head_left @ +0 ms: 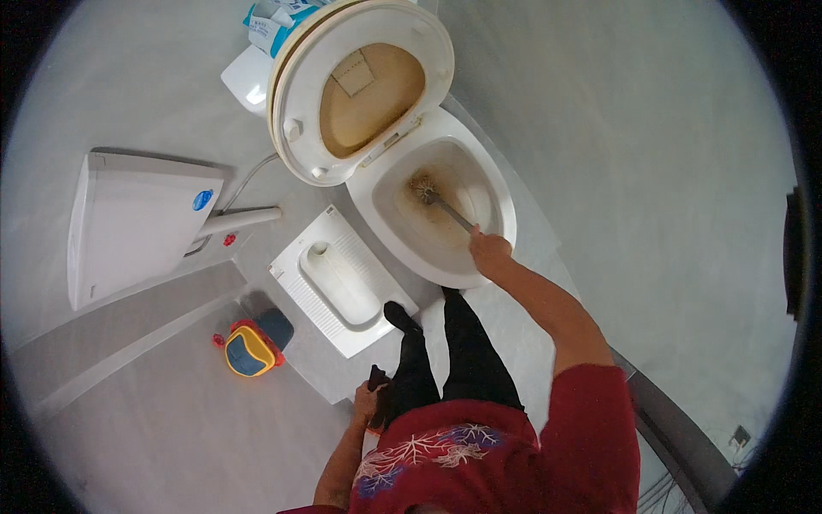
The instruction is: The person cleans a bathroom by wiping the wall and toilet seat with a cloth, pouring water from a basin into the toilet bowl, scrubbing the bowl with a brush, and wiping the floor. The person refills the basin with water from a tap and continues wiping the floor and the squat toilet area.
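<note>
My right hand (491,252) grips the grey handle of a toilet brush (454,214). The brush's bristly head rests inside the bowl of a white toilet (505,201), against the brown-stained inner wall. Raised at the back are the seat and lid (295,98), with yellowish brown staining on them. Low beside my left leg, my left hand (366,404) is closed around a dark, narrow object (377,377) with a bit of orange at its lower end. It looks like a bottle, but its kind is not clear.
Left of the toilet, a white squat pan (342,343) is set in the floor by my feet. A white wall cistern (141,227) with a pipe hangs at the left. Below it stands a yellow, red and dark bin (248,349). Blue-and-white packs (267,30) lie behind the raised lid.
</note>
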Demonstrator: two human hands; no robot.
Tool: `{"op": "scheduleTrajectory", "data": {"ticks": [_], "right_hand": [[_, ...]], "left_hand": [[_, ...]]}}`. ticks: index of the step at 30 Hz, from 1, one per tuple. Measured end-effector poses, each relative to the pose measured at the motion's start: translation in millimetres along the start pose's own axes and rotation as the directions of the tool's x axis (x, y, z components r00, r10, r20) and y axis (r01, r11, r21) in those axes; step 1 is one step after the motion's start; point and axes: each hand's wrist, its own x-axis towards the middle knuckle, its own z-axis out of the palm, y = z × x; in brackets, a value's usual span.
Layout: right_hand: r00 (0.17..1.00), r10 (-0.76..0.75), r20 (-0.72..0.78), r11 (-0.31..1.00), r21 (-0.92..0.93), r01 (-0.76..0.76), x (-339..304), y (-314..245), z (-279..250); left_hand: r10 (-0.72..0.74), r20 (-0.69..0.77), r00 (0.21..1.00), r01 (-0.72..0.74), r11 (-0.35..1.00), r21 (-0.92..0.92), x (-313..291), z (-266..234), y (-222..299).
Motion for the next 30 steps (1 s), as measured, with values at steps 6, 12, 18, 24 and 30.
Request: {"op": "scheduleTrajectory", "data": {"ticks": [6, 12, 18, 24, 30], "right_hand": [[0.821, 0.017, 0.571, 0.560, 0.675, -0.481, -34.2, 23.9, 2.2], [0.829, 0.070, 0.555, 0.373, 0.756, -0.537, -103.7, 35.4, 19.5], [0.994, 0.055, 0.096, 0.959, 0.273, -0.079, -4.1, 2.7, 51.4], [0.975, -0.108, 0.192, 0.982, -0.130, 0.134, -102.0, 57.0, -38.8], [0.955, -0.086, 0.286, 0.983, 0.180, 0.034, -120.7, 41.8, 18.5]], "left_hand": [[-0.056, -0.054, 0.997, 0.054, 0.998, -0.027, 6.9, -15.2, -4.4], [-0.148, 0.036, 0.988, 0.151, 0.919, -0.363, -9.7, -16.9, 39.8], [-0.074, -0.044, 0.996, 0.065, 0.982, -0.178, 4.4, -14.3, -25.9], [-0.158, -0.067, 0.985, 0.124, 0.924, -0.362, -10.7, -22.7, -17.1], [-0.086, 0.007, 0.996, 0.084, 0.947, -0.311, -12.6, -26.3, -17.7]]}}
